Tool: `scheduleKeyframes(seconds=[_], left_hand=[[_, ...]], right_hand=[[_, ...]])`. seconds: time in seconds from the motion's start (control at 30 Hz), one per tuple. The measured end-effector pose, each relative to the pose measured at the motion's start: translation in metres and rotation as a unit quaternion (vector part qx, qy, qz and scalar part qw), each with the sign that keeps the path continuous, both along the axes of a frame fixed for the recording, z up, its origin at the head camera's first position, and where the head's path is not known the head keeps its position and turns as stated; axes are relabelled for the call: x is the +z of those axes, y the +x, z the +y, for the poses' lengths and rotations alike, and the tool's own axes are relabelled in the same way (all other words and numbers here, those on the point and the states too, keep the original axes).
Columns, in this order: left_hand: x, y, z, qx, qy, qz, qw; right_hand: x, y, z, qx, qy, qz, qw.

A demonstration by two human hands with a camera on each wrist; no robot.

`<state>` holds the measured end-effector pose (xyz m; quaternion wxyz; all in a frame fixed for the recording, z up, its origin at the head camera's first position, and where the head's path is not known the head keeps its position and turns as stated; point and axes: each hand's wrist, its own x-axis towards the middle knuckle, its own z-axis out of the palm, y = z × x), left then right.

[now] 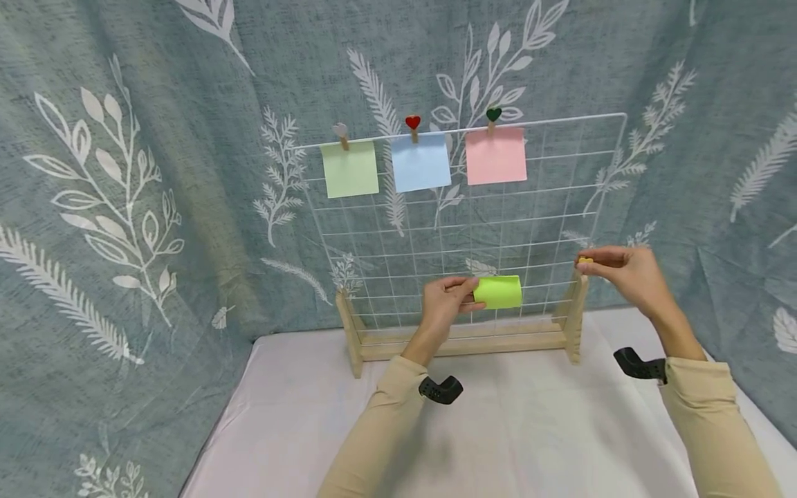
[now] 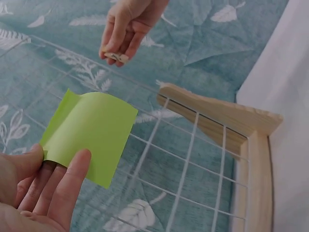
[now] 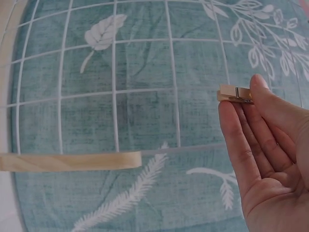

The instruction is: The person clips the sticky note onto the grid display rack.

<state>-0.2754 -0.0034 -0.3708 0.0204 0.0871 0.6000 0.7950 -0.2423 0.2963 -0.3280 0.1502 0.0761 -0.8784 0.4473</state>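
A bright lime-green sticky note is pinched at its left edge by my left hand, in front of the wire grid's lower part. In the left wrist view the note curves slightly between thumb and fingers. My right hand is by the grid's right foot and pinches a small wooden clothespin; a bit of yellow shows on it in the head view. Along the grid's top wire hang a pale green note, a blue note and a pink note, each under a heart-topped clothespin.
The white wire grid stands in a wooden base on a table with a white cloth. Behind and at both sides hangs a teal curtain with white leaf prints.
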Motion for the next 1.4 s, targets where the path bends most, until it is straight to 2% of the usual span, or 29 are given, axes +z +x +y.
scheduleKeyframes(seconds=[0.27,0.53,0.63,0.73,0.87,1.0,1.13,1.4], left_hand=[[0.019,0.001,0.013,0.005,-0.011,0.015,0.9998],[0.029,0.005,0.030,-0.001,-0.027,0.028,0.9993],[0.034,0.005,0.034,-0.001,-0.029,0.047,0.9985],[0.040,0.003,0.037,0.013,-0.026,0.063,0.9976],[0.048,0.001,0.042,0.027,-0.023,0.066,0.9972],[0.056,0.000,0.047,0.021,-0.028,0.064,0.9974],[0.063,-0.001,0.051,0.018,-0.032,0.080,0.9961],[0.077,-0.003,0.056,0.016,-0.013,0.097,0.9950]], right_hand=[[0.014,-0.003,-0.003,-0.004,-0.005,-0.003,1.0000],[0.025,-0.002,-0.007,0.005,-0.020,-0.010,0.9997],[0.029,-0.003,-0.009,0.002,-0.018,-0.002,0.9998],[0.034,-0.005,-0.011,0.000,-0.012,0.001,0.9999],[0.039,-0.007,-0.012,-0.002,-0.007,0.008,0.9999],[0.045,-0.007,-0.013,-0.004,-0.012,0.025,0.9996],[0.051,-0.010,-0.015,-0.008,-0.013,0.037,0.9992],[0.065,-0.012,-0.018,-0.013,-0.015,0.061,0.9979]])
